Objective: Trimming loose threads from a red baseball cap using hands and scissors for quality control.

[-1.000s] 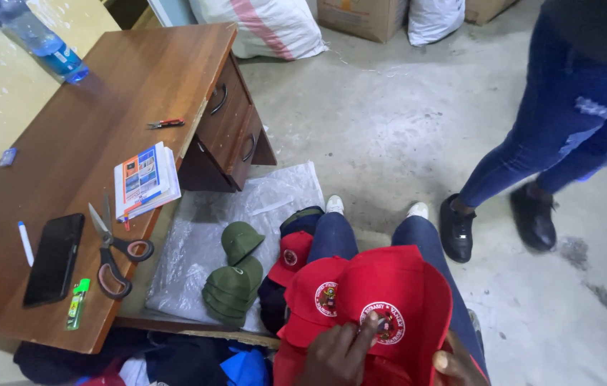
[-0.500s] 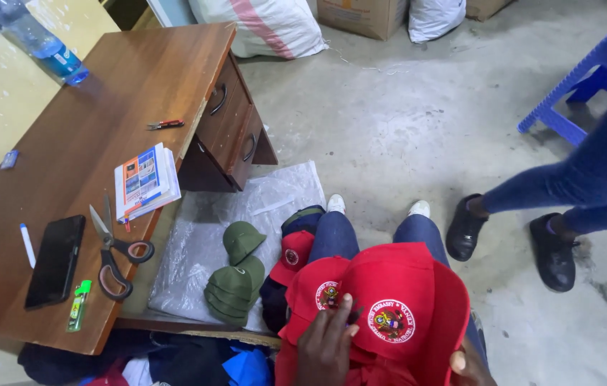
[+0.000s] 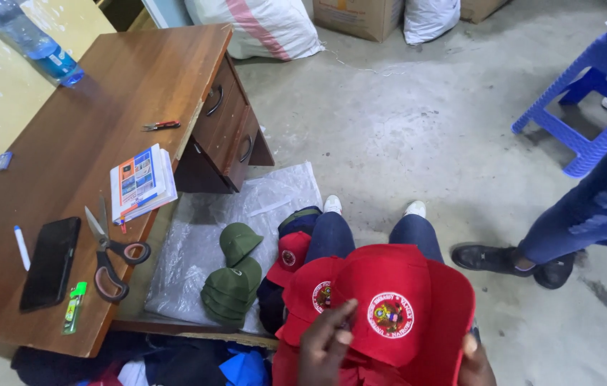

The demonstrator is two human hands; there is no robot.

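Observation:
A stack of red caps [image 3: 396, 307] with round embroidered badges rests on my lap at the bottom of the head view. My left hand [image 3: 326, 344] lies on the caps, fingers curled over a red brim. My right hand [image 3: 476, 361] grips the stack's right underside; only its thumb and edge show. More caps lie on a clear plastic sheet [image 3: 203, 236] on the floor: green caps [image 3: 232, 275] and a red cap on dark ones [image 3: 289, 257].
A wooden desk [image 3: 67, 143] at left carries scissors [image 3: 107, 254], a black phone [image 3: 50, 261], a booklet [image 3: 142, 182], a water bottle [image 3: 32, 39] and small pliers [image 3: 162, 126]. Another person's jeans leg [image 3: 589, 221] and a blue plastic stool [image 3: 582, 100] are at right. Sacks and boxes line the far wall.
The other person has stepped to the right, uncovering the blue stool. My left hand has slid a little lower on the red caps.

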